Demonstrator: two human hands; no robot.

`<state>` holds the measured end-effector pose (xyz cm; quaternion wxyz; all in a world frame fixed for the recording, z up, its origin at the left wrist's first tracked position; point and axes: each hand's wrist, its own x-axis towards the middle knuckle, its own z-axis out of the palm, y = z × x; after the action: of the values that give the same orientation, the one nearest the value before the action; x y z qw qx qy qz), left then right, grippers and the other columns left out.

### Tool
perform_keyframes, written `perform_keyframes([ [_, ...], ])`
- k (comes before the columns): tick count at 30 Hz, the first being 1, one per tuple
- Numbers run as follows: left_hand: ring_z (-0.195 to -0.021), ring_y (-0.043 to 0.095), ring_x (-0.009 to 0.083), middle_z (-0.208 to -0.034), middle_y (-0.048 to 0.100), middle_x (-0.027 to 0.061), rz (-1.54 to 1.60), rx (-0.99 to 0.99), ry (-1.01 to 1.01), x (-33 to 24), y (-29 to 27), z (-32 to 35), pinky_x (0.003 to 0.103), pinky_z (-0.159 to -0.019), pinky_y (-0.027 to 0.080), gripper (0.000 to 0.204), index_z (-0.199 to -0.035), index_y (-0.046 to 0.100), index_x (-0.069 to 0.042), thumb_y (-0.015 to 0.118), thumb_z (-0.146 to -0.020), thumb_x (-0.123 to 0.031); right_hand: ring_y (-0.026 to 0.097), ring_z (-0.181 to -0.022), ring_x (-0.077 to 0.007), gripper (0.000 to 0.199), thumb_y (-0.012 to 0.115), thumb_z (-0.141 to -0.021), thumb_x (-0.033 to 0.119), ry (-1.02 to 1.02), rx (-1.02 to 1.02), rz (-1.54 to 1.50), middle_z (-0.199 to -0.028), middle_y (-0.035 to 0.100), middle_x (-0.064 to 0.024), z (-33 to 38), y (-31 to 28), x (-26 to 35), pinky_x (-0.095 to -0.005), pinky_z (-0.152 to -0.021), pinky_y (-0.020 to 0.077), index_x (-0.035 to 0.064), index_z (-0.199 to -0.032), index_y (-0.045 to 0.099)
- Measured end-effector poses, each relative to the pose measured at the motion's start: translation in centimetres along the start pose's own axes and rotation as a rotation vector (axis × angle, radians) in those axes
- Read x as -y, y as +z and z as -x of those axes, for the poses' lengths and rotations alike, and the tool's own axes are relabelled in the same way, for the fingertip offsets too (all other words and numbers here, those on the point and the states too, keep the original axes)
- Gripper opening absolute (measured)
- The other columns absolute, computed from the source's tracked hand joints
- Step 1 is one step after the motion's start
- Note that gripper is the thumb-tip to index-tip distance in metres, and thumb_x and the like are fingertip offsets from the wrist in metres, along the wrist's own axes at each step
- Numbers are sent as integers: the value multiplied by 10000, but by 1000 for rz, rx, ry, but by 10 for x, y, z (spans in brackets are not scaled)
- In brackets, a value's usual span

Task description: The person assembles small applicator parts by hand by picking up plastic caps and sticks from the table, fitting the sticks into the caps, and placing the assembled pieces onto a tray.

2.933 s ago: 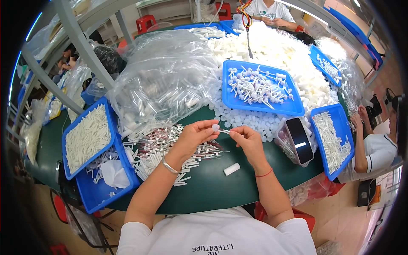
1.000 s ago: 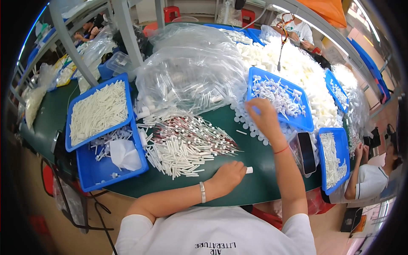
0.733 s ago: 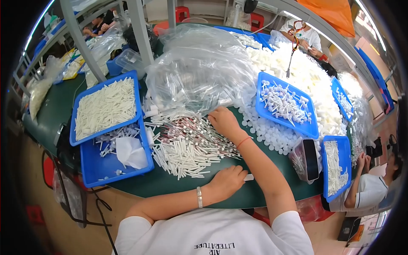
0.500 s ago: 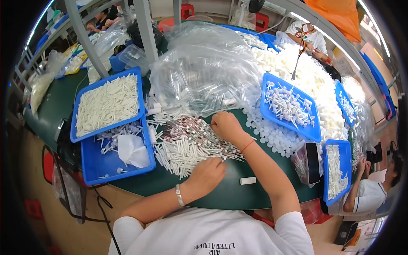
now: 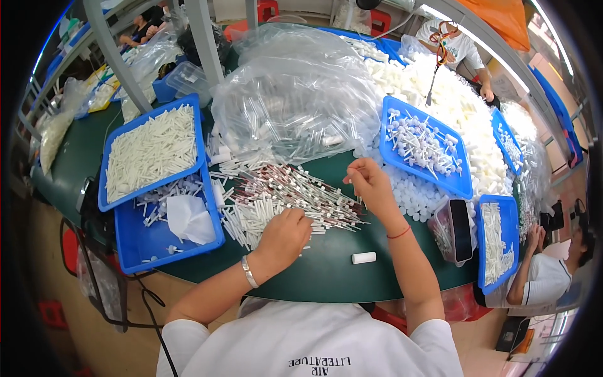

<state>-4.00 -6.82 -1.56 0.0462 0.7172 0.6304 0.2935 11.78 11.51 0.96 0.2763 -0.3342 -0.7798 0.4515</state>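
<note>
My left hand [image 5: 286, 237] rests at the near edge of a heap of short white sticks [image 5: 244, 217], its fingers curled together; whatever they hold is hidden. Behind and to the right in the same heap lie thin reddish-brown rods with white ends [image 5: 282, 182]. My right hand [image 5: 373, 191] is raised over the dark green tabletop [image 5: 326, 276], between that heap and a spread of translucent white discs [image 5: 408, 196]. Its thumb and forefinger meet in a pinch, and anything between them is too small to make out. A white cylinder [image 5: 363, 257] lies on its side nearer me.
Stacked blue trays hold white sticks [image 5: 151, 151] and a crumpled tissue [image 5: 190, 220] at left. A large clear plastic bag [image 5: 295, 94] bulges behind the heap. Right stand a blue tray of disc-headed sticks [image 5: 424, 144], a clear box with a phone [image 5: 453, 232] and another blue tray [image 5: 497, 242].
My right hand has lifted off the rods and moved right, away from the heap. My left hand has shifted left and slightly farther in, onto the white sticks.
</note>
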Motion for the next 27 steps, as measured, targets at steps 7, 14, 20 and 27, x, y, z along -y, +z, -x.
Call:
perform_keyframes([
  [7,-841,540,272,-871,526,95,-130,57,84,-5,15,-10,362,-718,465,123,-850,583,-44,663,-766,-85,607,-696,-109,242,533,-960,153,265,-49,-735,-968,677,-144,40,-34,-15,-233,-636,507,11,-1151,577],
  [14,-832,538,267,-845,506,93,-121,99,114,-15,28,-6,370,-681,467,114,-786,564,-40,664,-750,-81,644,-749,-126,253,527,-968,164,266,-66,-808,-963,674,-138,70,-34,-15,-248,-680,528,-13,-1143,571],
  [20,-807,577,263,-874,548,110,-85,99,123,-25,25,-15,351,-655,487,103,-847,567,-32,643,-783,-62,651,-760,-149,173,558,-947,129,220,-106,-930,-972,668,-133,70,-33,-27,-266,-700,536,-1,-1059,586],
  [27,-605,582,89,-858,656,89,1097,128,-486,-47,21,-40,218,-538,491,168,-1078,571,8,563,-930,-71,658,-792,-165,123,567,-939,107,142,-119,-1002,-968,659,-133,79,-23,1,-295,-734,550,0,-995,591],
])
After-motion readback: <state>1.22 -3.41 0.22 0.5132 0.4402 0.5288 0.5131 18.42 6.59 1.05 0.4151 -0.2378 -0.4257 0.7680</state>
